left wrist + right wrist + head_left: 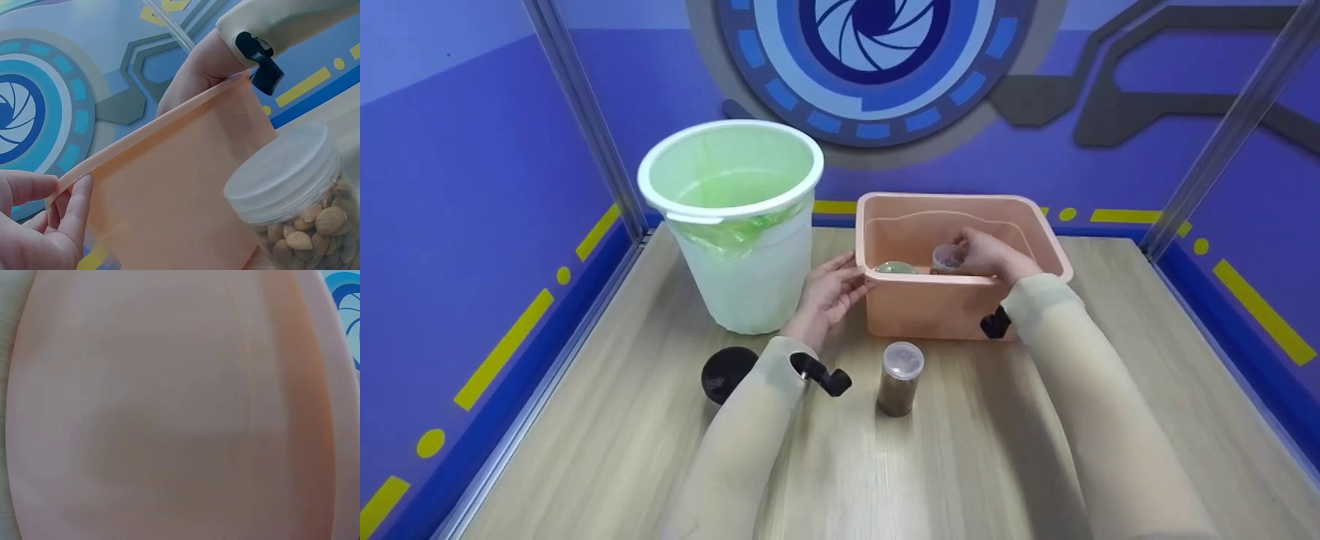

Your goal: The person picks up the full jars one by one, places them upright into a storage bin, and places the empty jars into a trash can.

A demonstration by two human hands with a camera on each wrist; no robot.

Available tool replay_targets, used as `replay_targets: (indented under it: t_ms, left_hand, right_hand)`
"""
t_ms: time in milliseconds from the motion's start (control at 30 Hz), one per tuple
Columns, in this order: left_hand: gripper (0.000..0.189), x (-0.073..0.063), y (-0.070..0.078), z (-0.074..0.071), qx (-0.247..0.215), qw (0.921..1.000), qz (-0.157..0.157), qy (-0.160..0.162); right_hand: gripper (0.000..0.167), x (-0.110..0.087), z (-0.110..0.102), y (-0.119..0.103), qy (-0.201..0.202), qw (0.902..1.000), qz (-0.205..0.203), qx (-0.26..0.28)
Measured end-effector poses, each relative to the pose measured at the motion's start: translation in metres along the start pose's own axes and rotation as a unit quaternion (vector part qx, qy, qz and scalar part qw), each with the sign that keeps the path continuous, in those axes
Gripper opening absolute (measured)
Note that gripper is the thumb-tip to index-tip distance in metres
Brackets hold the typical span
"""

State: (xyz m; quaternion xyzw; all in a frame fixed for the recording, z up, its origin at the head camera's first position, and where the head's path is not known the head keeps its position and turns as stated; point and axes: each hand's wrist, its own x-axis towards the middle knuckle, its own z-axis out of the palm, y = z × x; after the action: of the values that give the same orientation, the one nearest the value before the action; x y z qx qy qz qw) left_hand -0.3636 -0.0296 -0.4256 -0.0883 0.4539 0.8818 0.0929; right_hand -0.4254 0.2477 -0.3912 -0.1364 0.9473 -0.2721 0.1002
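A salmon-pink plastic bin [945, 309] stands on the table. My left hand [826, 294] pinches its rim at the near left corner; in the left wrist view the thumb and fingers of that hand [42, 219] lie on either side of the lip. My right hand [988, 253] reaches over the front wall and holds a clear-lidded jar [946, 259] inside, its lower part hidden by the wall. Left of that jar, a pale green round top [895, 267] shows. The bin's wall [169, 394] fills the right wrist view, hiding the right fingers.
In front of the bin stands a jar of almond-like nuts [320, 225] with a clear lid. A white trash can [750, 277] with a green liner is at the left. Near my left forearm sits a black round object [727, 373]. Blue panels [510, 225] enclose the table.
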Motion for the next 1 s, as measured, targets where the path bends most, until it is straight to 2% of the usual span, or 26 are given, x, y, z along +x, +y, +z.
replay_targets:
  t_ms: [167,333,533,633,767,833,900,933,1000]
  left_hand:
    - [0.053,0.000,-0.002,0.000,-0.003,1.0000,0.005,-0.003]
    - [0.054,0.000,-0.002,0.000,-0.006,1.0000,0.004,-0.001]
    - [0.054,0.000,-0.001,0.000,-0.008,1.0000,0.003,0.004]
    - [0.054,0.000,0.000,0.001,-0.007,1.0000,0.002,0.005]
    - [0.054,0.000,0.000,0.001,-0.009,0.9999,0.001,0.004]
    - [0.054,0.000,0.000,0.001,-0.011,0.9999,0.000,0.003]
    - [0.054,0.000,0.000,0.000,-0.011,0.9999,0.000,0.001]
    - [0.054,0.000,0.000,0.000,-0.011,0.9999,0.000,0.000]
    - [0.053,0.000,-0.001,0.000,-0.008,1.0000,0.002,-0.002]
  right_hand:
    - [0.053,0.003,0.004,0.000,-0.035,0.9991,0.012,-0.020]
    - [0.057,0.002,0.004,-0.001,-0.040,0.9986,0.021,-0.027]
    - [0.061,0.000,-0.002,-0.004,-0.042,0.9990,0.008,-0.012]
    - [0.069,-0.006,-0.010,-0.009,-0.027,0.9993,0.007,0.027]
    - [0.077,-0.026,-0.022,-0.021,0.031,0.9951,0.000,0.094]
    - [0.072,-0.041,-0.025,-0.027,0.074,0.9885,-0.024,0.129]
    - [0.065,-0.058,-0.024,-0.031,0.114,0.9757,-0.063,0.176]
    - [0.060,-0.067,-0.021,-0.033,0.133,0.9652,-0.087,0.208]
    - [0.051,-0.084,-0.012,-0.033,0.147,0.9353,-0.144,0.287]
